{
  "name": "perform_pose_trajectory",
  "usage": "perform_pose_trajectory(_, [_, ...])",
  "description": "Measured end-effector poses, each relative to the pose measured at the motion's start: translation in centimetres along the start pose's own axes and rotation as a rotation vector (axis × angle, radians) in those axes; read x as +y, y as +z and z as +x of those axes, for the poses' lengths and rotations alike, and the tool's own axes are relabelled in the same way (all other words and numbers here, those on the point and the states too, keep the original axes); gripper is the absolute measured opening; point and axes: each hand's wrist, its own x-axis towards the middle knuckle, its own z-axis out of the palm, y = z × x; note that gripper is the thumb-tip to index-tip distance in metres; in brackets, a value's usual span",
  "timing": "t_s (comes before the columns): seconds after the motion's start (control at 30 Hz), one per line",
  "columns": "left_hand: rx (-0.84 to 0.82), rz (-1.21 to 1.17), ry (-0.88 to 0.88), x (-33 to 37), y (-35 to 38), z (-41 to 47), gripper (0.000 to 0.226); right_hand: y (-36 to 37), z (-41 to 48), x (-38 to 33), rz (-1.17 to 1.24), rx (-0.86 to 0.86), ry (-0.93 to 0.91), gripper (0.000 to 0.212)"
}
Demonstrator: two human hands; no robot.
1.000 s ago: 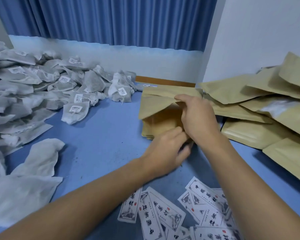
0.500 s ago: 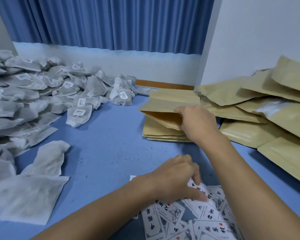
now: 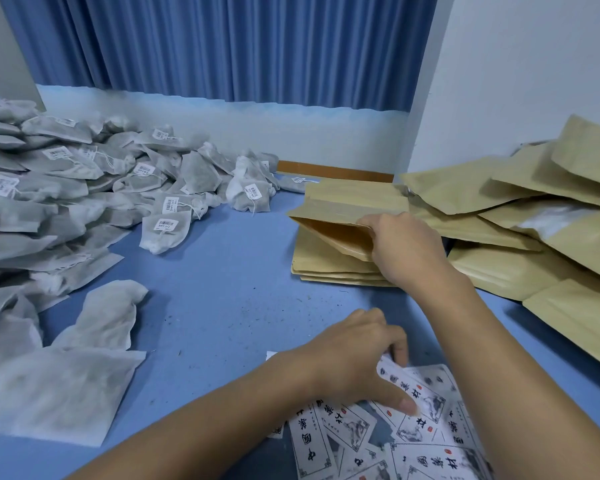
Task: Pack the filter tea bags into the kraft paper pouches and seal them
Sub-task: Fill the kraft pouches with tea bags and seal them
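Note:
My right hand (image 3: 404, 249) grips the near corner of a kraft paper pouch (image 3: 340, 216), lifted off a flat stack of pouches (image 3: 323, 268) with its mouth gaping open toward me. My left hand (image 3: 357, 358) pinches a white printed label (image 3: 420, 396) at the top of a loose spread of labels (image 3: 361, 448) near the table's front edge. A large heap of grey filter tea bags (image 3: 66, 188) with barcode tags covers the left side of the blue table (image 3: 208, 306).
Bulging kraft pouches (image 3: 534, 237) are piled at the right against the white wall. Flat white filter bags (image 3: 59, 389) lie at the front left. A blue curtain hangs behind the table.
My left hand left the pouch stack, came down to the labels and now pinches one. My right hand raised the top pouch and its mouth opened.

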Motion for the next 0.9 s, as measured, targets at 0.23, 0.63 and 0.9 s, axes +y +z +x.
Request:
perform_pose_trajectory(0.23, [0.054,-0.077,-0.017,-0.5,-1.1,-0.2,0.042,-0.2,0.0,0.3,0.017,0.001,-0.004,0.052])
perform_pose_trajectory(0.63, [0.412,-0.822,-0.273,-0.8,-7.3,-0.3,0.055,-0.9,0.1,0.0,-0.004,-0.01,-0.02,0.044])
perform_pose_trajectory(0.9, [0.403,-1.724,-0.491,0.2,-10.1,3.0,0.023,-1.6,-0.5,-1.3,-0.045,-0.018,-0.048,0.025])
